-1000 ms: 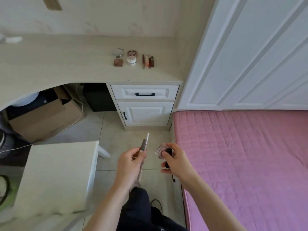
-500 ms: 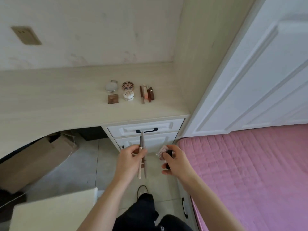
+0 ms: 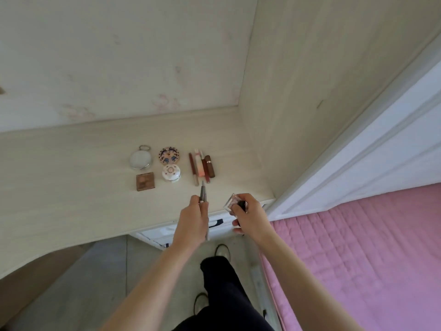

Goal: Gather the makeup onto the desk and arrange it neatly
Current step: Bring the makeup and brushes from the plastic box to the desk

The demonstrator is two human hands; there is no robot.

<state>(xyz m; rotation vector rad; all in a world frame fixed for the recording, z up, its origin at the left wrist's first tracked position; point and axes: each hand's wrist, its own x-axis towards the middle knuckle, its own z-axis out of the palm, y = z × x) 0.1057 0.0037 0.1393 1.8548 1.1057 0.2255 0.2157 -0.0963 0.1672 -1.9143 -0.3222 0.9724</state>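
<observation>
Desk (image 3: 71,187): pale wood, corner by wall; makeup row (image 3: 201,167) laid out, compacts beside it.
Left hand (image 3: 191,218): fingers clamped on 2 thin pencils (image 3: 203,194), tips near row.
Right hand (image 3: 248,215): pinches clear-and-black case (image 3: 235,203).
Risk: pencil tips may nudge row askew; twin pencils could slip, roll off edge.

A person stands at a pale wooden desk (image 3: 71,187), the left hand (image 3: 191,223) gripping slim makeup pencils (image 3: 203,194) whose tips point at a row of lip products (image 3: 201,167) just beyond. Left of that row lie four compacts (image 3: 156,167). The right hand (image 3: 250,216), beside the left, holds a clear square case (image 3: 231,201) and a dark tube (image 3: 242,204). A pink bed (image 3: 358,259) lies right of it.
</observation>
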